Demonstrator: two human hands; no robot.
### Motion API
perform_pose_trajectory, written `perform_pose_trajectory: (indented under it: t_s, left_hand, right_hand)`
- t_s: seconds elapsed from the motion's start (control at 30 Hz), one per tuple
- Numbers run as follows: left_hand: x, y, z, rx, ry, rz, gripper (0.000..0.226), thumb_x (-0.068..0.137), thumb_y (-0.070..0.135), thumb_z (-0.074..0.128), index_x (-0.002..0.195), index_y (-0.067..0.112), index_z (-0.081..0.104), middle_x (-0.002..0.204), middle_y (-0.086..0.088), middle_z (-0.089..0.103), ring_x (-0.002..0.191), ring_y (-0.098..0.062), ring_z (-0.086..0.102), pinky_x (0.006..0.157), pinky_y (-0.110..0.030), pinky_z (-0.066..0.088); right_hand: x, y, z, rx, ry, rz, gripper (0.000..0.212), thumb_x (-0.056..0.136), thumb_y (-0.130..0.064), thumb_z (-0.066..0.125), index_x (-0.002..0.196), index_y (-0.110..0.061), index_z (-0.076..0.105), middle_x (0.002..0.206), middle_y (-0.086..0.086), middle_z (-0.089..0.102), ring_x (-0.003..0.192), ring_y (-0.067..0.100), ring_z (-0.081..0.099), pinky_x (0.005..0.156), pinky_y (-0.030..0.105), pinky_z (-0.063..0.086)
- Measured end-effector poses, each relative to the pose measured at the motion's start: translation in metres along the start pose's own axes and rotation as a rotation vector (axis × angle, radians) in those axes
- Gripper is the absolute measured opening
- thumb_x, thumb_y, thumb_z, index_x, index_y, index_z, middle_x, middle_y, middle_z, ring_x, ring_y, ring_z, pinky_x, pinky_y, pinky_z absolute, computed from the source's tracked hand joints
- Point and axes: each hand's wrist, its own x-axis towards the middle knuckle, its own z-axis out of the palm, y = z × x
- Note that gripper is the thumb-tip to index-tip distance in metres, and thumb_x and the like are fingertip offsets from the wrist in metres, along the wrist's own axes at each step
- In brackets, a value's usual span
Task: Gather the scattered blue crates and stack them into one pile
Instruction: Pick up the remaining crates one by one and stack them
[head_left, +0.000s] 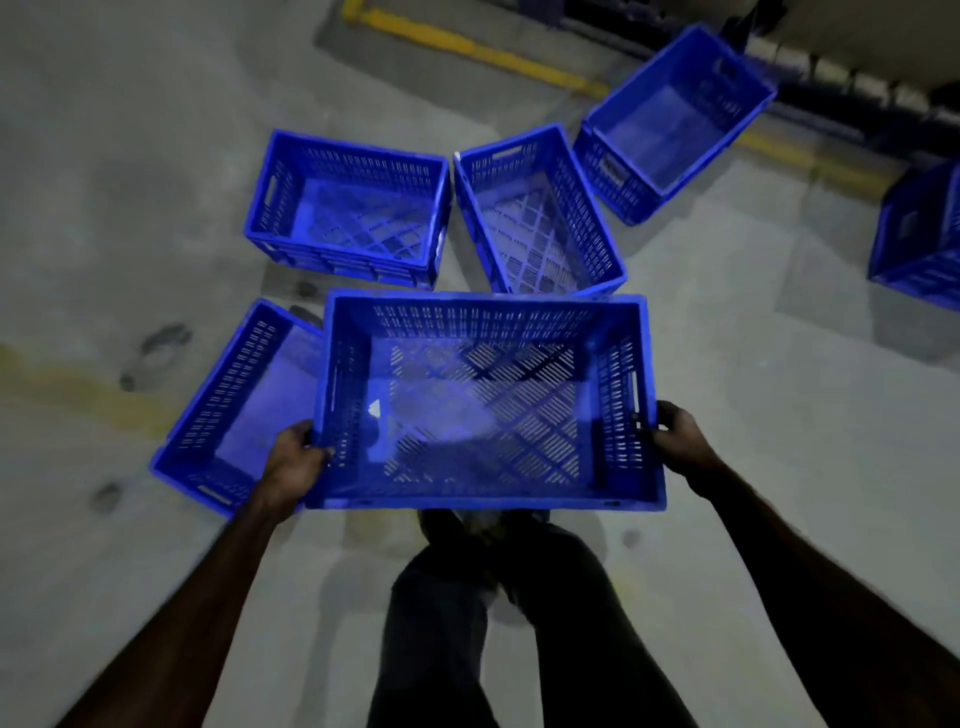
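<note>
- A person is holding a blue crate (483, 400) above the floor, the left hand (291, 467) and right hand (675, 439) each gripping a short side.
- Five more crates are lying scattered on the floor: one (228, 410) just left, two (345, 208) (537, 213) ahead, one (675, 119) tilted beyond, one (919, 234) at right.
- A grey concrete floor (130, 156), stained, is stretching to a yellow line (467, 47).

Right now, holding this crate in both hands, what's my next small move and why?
Probably lower the held crate, gripped by the left hand and right hand, onto the crate at your left. It is the closest one on the floor, and nothing is stacked yet.
</note>
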Motion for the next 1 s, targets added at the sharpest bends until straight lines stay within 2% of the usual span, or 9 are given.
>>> perform_pose_trajectory:
  t_s: [0.1, 0.17, 0.27, 0.37, 0.57, 0.67, 0.73, 0.87, 1.0]
  left_hand:
    - [-0.058, 0.039, -0.031, -0.033, 0.005, 0.016, 0.032, 0.081, -0.009, 0.065, 0.1, 0.016, 0.074, 0.096, -0.008, 0.076, 0.085, -0.029, 0.072, 0.084, -0.049, 0.06]
    - [-0.096, 0.061, -0.043, -0.083, 0.007, 0.039, 0.035, 0.081, -0.011, 0.065, 0.102, 0.015, 0.074, 0.099, -0.01, 0.076, 0.088, -0.031, 0.072, 0.084, -0.046, 0.06]
    - [-0.137, 0.09, -0.052, -0.116, 0.034, 0.084, 0.035, 0.085, -0.017, 0.06, 0.105, 0.01, 0.07, 0.093, -0.008, 0.074, 0.081, -0.028, 0.069, 0.068, -0.03, 0.06]
    - [-0.166, 0.103, -0.054, -0.178, 0.024, 0.104, 0.04, 0.086, -0.019, 0.059, 0.096, 0.017, 0.072, 0.08, 0.009, 0.075, 0.07, -0.015, 0.072, 0.056, -0.019, 0.057]
    - [-0.181, 0.118, -0.058, -0.205, -0.068, 0.188, 0.037, 0.086, -0.015, 0.065, 0.098, 0.018, 0.075, 0.092, -0.001, 0.079, 0.078, -0.02, 0.073, 0.065, -0.027, 0.061]
    - [-0.188, 0.134, -0.058, -0.205, -0.153, 0.229, 0.034, 0.088, -0.015, 0.062, 0.107, 0.01, 0.073, 0.11, -0.016, 0.075, 0.091, -0.028, 0.071, 0.085, -0.043, 0.06]
    - [-0.186, 0.148, -0.058, -0.207, -0.199, 0.259, 0.036, 0.09, -0.014, 0.06, 0.116, 0.01, 0.071, 0.115, -0.017, 0.072, 0.095, -0.028, 0.069, 0.092, -0.047, 0.057]
    - [-0.184, 0.173, -0.059, -0.138, -0.295, 0.331, 0.034, 0.093, -0.013, 0.058, 0.12, 0.005, 0.068, 0.112, -0.016, 0.071, 0.072, -0.011, 0.073, 0.07, -0.028, 0.063]
    - [-0.185, 0.199, -0.049, -0.048, -0.378, 0.413, 0.034, 0.091, -0.014, 0.058, 0.118, 0.005, 0.068, 0.113, -0.02, 0.071, 0.071, -0.014, 0.071, 0.072, -0.03, 0.061]
  right_hand:
    - [-0.054, -0.03, -0.04, 0.026, 0.015, -0.047, 0.022, 0.092, -0.023, 0.066, 0.114, -0.021, 0.069, 0.109, 0.002, 0.076, 0.099, 0.027, 0.073, 0.087, 0.05, 0.061]
    - [-0.087, -0.041, -0.063, 0.052, 0.028, -0.084, 0.021, 0.093, -0.023, 0.066, 0.114, -0.021, 0.069, 0.109, 0.003, 0.076, 0.099, 0.029, 0.073, 0.088, 0.052, 0.061]
    - [-0.125, -0.051, -0.092, 0.102, 0.034, -0.138, 0.027, 0.091, -0.015, 0.063, 0.117, -0.02, 0.067, 0.112, 0.003, 0.075, 0.098, 0.027, 0.074, 0.087, 0.054, 0.061]
    - [-0.161, -0.053, -0.117, 0.162, 0.044, -0.179, 0.027, 0.092, -0.013, 0.064, 0.118, -0.018, 0.066, 0.113, 0.006, 0.075, 0.098, 0.03, 0.074, 0.084, 0.057, 0.061]
    - [-0.204, -0.048, -0.147, 0.267, 0.181, -0.218, 0.022, 0.096, -0.012, 0.064, 0.117, -0.019, 0.067, 0.117, 0.0, 0.072, 0.101, 0.024, 0.073, 0.088, 0.05, 0.061]
    - [-0.231, -0.039, -0.152, 0.325, 0.242, -0.231, 0.025, 0.098, -0.008, 0.063, 0.122, -0.014, 0.065, 0.12, 0.003, 0.071, 0.103, 0.025, 0.071, 0.084, 0.043, 0.061]
    - [-0.251, -0.032, -0.149, 0.357, 0.308, -0.239, 0.029, 0.098, -0.005, 0.062, 0.126, -0.01, 0.064, 0.12, 0.005, 0.07, 0.102, 0.024, 0.069, 0.084, 0.039, 0.059]
    - [-0.29, -0.012, -0.14, 0.406, 0.429, -0.207, 0.031, 0.096, -0.002, 0.061, 0.125, -0.011, 0.066, 0.122, 0.008, 0.07, 0.1, 0.022, 0.068, 0.086, 0.039, 0.059]
    - [-0.338, 0.017, -0.122, 0.483, 0.574, -0.171, 0.036, 0.093, 0.004, 0.058, 0.122, -0.016, 0.066, 0.119, 0.004, 0.071, 0.097, 0.024, 0.071, 0.083, 0.041, 0.062]
